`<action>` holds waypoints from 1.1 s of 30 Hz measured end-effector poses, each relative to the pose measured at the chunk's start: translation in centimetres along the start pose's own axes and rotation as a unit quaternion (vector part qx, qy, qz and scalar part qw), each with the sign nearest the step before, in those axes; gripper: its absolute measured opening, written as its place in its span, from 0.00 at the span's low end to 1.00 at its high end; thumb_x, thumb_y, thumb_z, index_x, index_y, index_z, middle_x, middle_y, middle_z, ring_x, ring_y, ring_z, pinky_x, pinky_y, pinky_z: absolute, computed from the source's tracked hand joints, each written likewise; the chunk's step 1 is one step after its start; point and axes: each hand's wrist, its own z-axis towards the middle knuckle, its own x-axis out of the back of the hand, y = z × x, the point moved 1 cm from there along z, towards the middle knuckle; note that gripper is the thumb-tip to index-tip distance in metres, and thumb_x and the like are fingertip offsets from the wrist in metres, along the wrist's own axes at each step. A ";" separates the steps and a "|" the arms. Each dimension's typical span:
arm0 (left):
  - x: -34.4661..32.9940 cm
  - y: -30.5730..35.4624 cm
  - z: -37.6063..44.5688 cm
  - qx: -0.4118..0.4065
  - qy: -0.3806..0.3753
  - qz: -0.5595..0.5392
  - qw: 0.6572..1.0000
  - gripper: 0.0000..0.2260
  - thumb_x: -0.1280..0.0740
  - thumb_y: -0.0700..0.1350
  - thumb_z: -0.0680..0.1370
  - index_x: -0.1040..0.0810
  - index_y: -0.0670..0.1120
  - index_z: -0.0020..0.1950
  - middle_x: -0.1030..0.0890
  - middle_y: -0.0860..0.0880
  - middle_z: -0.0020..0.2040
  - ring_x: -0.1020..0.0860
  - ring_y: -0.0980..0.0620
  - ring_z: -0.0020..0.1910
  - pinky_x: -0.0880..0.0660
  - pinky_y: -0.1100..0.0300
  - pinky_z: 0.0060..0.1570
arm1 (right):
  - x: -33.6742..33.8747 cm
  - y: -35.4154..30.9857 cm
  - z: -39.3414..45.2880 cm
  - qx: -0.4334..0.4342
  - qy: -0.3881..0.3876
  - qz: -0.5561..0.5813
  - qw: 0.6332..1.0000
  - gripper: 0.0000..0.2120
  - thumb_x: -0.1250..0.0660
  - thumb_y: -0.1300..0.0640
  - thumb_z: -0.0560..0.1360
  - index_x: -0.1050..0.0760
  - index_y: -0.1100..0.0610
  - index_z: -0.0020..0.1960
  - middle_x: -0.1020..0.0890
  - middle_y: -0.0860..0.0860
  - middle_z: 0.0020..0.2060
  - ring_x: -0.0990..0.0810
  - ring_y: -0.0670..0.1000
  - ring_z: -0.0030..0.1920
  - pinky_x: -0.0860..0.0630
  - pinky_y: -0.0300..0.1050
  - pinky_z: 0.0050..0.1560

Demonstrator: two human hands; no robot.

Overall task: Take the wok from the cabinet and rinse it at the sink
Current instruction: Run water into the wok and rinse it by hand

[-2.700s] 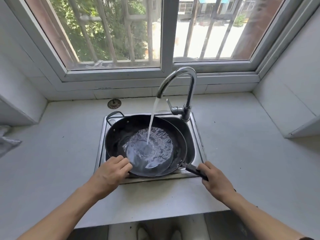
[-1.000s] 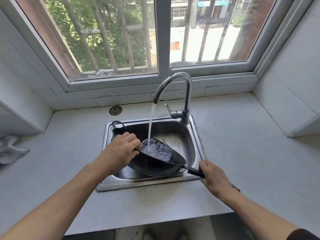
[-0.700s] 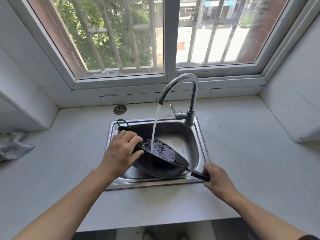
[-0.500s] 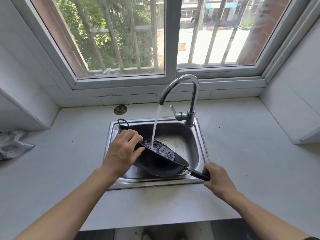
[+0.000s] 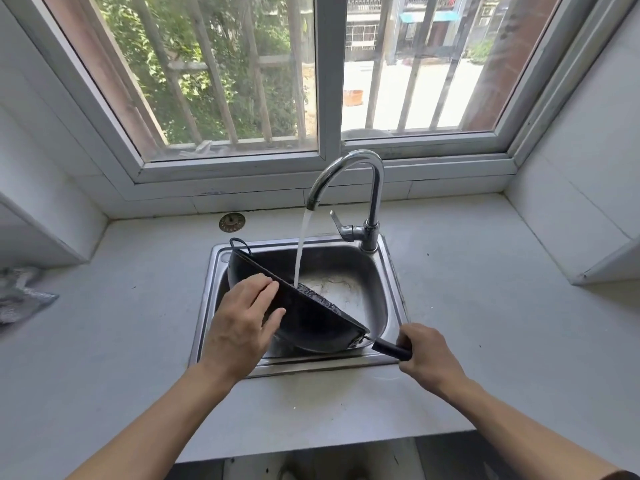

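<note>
So the tap [image 5: 349, 188] runs into the sink [image 5: 388, 271], with a rag [image 5: 20, 296] left on the desk [image 5: 485, 306]. My wok [image 5: 311, 323] sits tilted steeply there, handle pointing right; right hand [image 5: 427, 355] grips it, left hand [image 5: 242, 323] fingers straight on the rim.

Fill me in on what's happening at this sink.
A person is rinsing a black wok in the steel sink. The right hand grips the wok's long handle, and the left hand rests with fairly straight fingers on its near rim. The wok is tipped steeply on edge. The faucet is running, and its stream lands on the wok's inner face.
</note>
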 end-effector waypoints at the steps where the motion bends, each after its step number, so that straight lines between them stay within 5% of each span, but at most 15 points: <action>1: 0.0 0.1 0.1 0.000 -0.004 0.006 1.000 0.20 0.37 0.50 0.78 0.24 0.39 0.64 0.23 0.43 0.61 0.26 0.45 0.64 0.31 0.53 0.67 | 0.2 0.0 0.0 0.001 0.002 -0.004 1.000 0.14 0.31 0.65 0.60 0.32 0.49 0.34 0.26 0.45 0.34 0.27 0.46 0.35 0.32 0.39 0.33; 14: -0.2 1.2 4.0 0.002 -0.057 0.101 0.993 0.25 0.40 0.58 0.78 0.27 0.44 0.69 0.25 0.47 0.66 0.30 0.45 0.68 0.34 0.48 0.65 | 2.2 0.4 -0.2 0.106 0.020 -0.207 0.972 0.08 0.34 0.60 0.69 0.30 0.53 0.46 0.26 0.48 0.42 0.26 0.53 0.39 0.31 0.44 0.36; 26: -1.7 1.3 5.9 0.023 -0.073 0.100 0.992 0.24 0.41 0.59 0.78 0.28 0.46 0.69 0.26 0.49 0.65 0.30 0.48 0.67 0.33 0.49 0.64 | 3.5 0.7 1.3 0.100 0.014 -0.189 0.977 0.13 0.33 0.59 0.68 0.36 0.49 0.43 0.29 0.45 0.41 0.29 0.51 0.38 0.37 0.41 0.38; 33: -2.7 0.5 6.5 0.033 -0.080 0.086 0.993 0.24 0.39 0.58 0.78 0.28 0.45 0.69 0.26 0.47 0.66 0.30 0.47 0.65 0.30 0.49 0.62 | 4.6 -1.0 1.2 0.146 0.077 -0.287 0.944 0.23 0.21 0.65 0.46 0.30 0.52 0.33 0.27 0.47 0.28 0.37 0.49 0.24 0.42 0.40 0.26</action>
